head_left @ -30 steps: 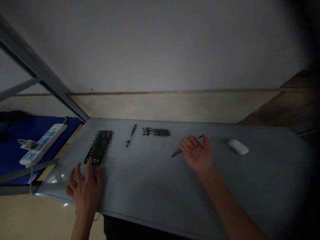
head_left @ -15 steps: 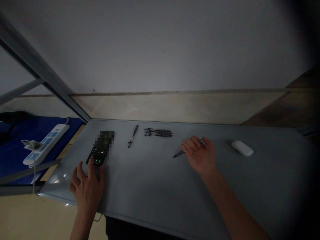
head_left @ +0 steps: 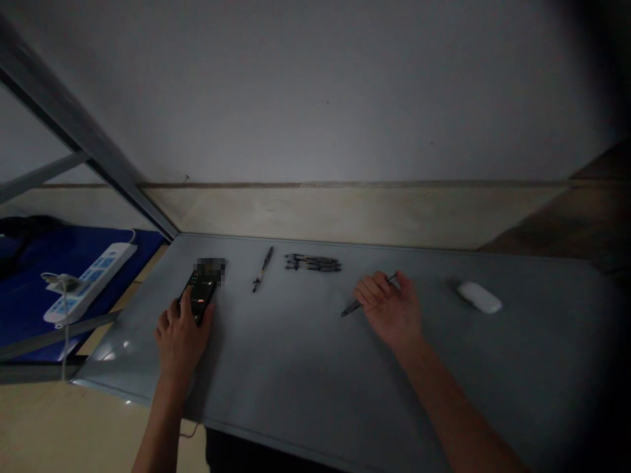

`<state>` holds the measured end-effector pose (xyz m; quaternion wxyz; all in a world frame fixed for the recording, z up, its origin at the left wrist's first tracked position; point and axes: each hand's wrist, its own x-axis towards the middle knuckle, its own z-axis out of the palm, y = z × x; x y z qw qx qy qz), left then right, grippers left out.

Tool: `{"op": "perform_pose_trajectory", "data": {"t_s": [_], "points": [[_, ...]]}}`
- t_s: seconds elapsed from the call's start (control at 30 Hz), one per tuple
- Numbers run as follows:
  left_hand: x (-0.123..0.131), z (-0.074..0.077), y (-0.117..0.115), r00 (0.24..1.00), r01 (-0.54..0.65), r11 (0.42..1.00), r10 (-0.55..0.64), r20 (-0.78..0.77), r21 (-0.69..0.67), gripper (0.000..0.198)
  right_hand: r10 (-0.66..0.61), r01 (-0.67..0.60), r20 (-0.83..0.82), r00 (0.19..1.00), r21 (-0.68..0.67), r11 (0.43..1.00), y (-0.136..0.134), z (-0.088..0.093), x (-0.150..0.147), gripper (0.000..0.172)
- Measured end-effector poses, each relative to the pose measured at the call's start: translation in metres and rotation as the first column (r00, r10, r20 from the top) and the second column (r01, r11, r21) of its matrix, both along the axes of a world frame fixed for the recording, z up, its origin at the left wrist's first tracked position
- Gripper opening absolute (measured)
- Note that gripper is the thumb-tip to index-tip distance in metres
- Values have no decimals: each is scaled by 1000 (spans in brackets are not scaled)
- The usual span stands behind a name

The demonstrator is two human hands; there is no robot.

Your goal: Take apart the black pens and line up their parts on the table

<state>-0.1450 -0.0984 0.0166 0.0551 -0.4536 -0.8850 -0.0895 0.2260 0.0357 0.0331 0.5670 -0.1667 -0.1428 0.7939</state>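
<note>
On the left of the grey table, my left hand [head_left: 182, 332] reaches over a dark smartphone [head_left: 201, 294]. The index finger rests on the lit screen, and the thumb lies apart along the phone's near right side; part of the phone is blurred out. My right hand [head_left: 390, 309] is closed around a dark pen [head_left: 351, 309], palm turned up, with the pen's end pointing left and down. A single pen [head_left: 263, 269] lies slanted to the right of the phone. Beyond it, several similar pens [head_left: 313, 263] lie side by side in a cluster.
A white computer mouse [head_left: 479, 297] sits at the right of the table [head_left: 286, 368]. Left of the table, a white power strip [head_left: 91, 282] with a plugged-in cable lies on a blue surface [head_left: 24, 282]. A metal frame bar [head_left: 113, 171] rises at the back left corner.
My left hand has moved up and right onto the phone, and the screen now looks different and darker. My right hand still grips the pen, nearly in place.
</note>
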Motion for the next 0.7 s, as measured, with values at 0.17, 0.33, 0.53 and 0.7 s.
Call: {"op": "perform_pose_trajectory", "data": {"t_s": [0.17,0.33,0.53,0.7], "points": [[-4,4,12,1000,-7,1000,7,12,-9,72,43,-43,-10,999,1,999,2,-5,0,48],[-11,9,31,998,59,998,-58,27,-37,72,36,-36,-27,999,-2,999,3,-7,1,51],[-11,17,51,993,109,990,-105,51,-90,72,61,-61,-7,998,-12,998,2,-10,1,50],[-5,13,53,992,124,988,-123,19,-97,66,57,-57,6,998,0,998,2,-10,1,48]]}}
